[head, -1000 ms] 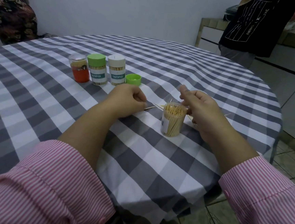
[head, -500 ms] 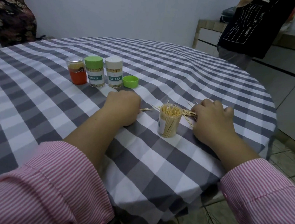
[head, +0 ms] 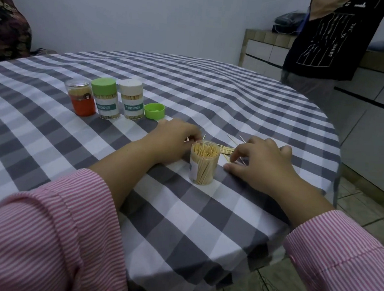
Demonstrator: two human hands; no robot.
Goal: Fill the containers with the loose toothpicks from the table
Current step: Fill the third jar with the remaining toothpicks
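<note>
At the far left stand three closed containers (head: 104, 98), then a loose green lid (head: 154, 111). My left hand (head: 171, 140) pinches some toothpicks beside the open container (head: 203, 162). My right hand (head: 260, 161) rests with spread, bent fingers on the loose toothpicks (head: 226, 149), on the checked tablecloth (head: 214, 96).

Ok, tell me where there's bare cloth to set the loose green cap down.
Bare checked tablecloth lies in front of the three capped jars, left of the left hand, and across the far side. It is crowded between the open clear toothpick jar, the loose toothpicks and the right hand.
</note>
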